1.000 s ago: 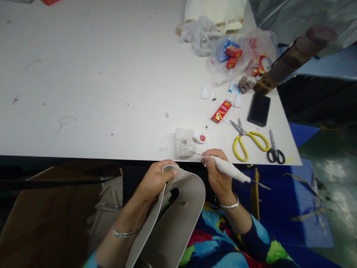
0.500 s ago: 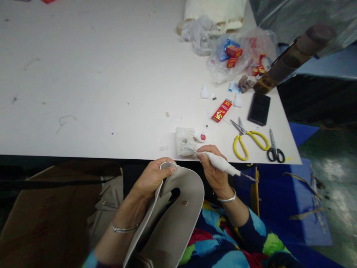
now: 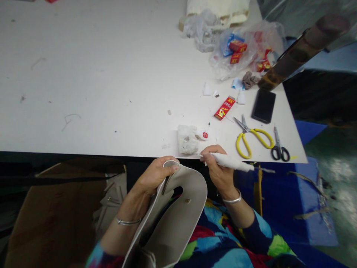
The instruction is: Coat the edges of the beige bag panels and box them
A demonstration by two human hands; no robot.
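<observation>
My left hand (image 3: 158, 172) pinches the upper edge of a pale grey handbag (image 3: 189, 201), which has an oval cut-out and a small metal fitting. The bag leans against my lap below the table edge. Between the fingers of my right hand (image 3: 219, 171) is a slim tool with a white-wrapped handle (image 3: 232, 162), its thin tip pointing left and a thin shaft sticking out behind. That tip is close to the near edge of a whitish, stained pad (image 3: 187, 139) on the table. Touching the pad's right side is a small white piece with a red mark (image 3: 205, 134).
On the right lie yellow-handled scissors (image 3: 245, 130), small black scissors (image 3: 277, 145), a black phone (image 3: 263, 105) and a red box (image 3: 224, 108). Behind them are a plastic bag (image 3: 223, 67) with red boxes and a slanted brown cylinder (image 3: 295, 59). A cardboard box (image 3: 55, 216) stands below left.
My right hand has drawn the tool's tip back from the pad's surface to its near right edge. My left hand keeps hold of the handbag. The whole view has shifted slightly.
</observation>
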